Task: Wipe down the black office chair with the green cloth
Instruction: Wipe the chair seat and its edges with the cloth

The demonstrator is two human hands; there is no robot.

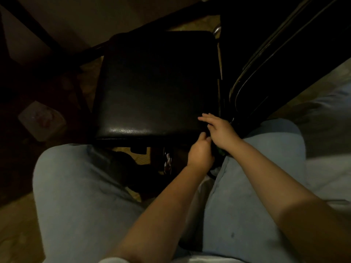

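While both hands sit at the seat [157, 86] corner around 4 o'clock, left hand [200, 151] curled on something dark, right hand [220, 130] flat and open, cloth [220, 151] barely peeking between them, I'd spread it flat before wiping.

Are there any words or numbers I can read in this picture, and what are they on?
None can be read anywhere.
The pale packet on the floor has pinkish marks, too dark and blurred to read.
The black chair seat shows no label.
The left hand and right hand meet at the seat's near right corner; nothing there has writing.
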